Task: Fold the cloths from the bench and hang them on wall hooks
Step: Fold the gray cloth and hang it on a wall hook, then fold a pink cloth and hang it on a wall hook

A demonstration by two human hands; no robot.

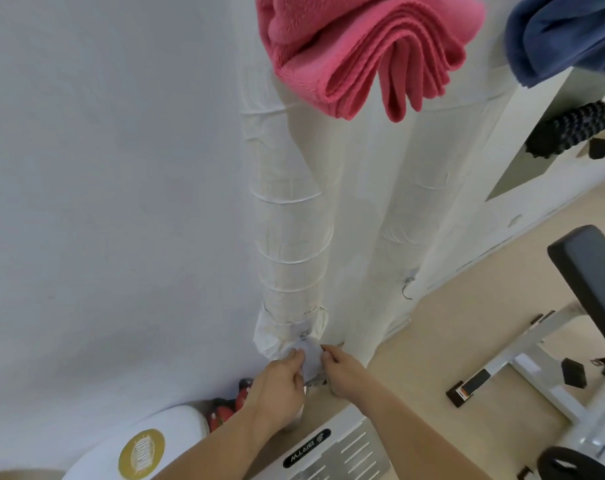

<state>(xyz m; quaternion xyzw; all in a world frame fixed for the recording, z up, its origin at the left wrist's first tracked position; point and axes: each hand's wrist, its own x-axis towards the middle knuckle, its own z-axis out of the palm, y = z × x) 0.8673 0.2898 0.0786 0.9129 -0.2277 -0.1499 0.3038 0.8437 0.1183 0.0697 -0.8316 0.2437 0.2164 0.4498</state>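
Note:
A folded pink cloth hangs high on the white wall, and a folded blue cloth hangs to its right at the top corner. Low down by the wall's foot, my left hand and my right hand both pinch a small white cloth, one on each side. The cloth is held against the bottom of a white wrapped pipe that runs down the wall. No hook shows under either hanging cloth.
A black padded bench on a white metal frame stands at the right on the beige floor. A white machine and a white tub with a gold label sit below my arms. A black spiky roller lies at right.

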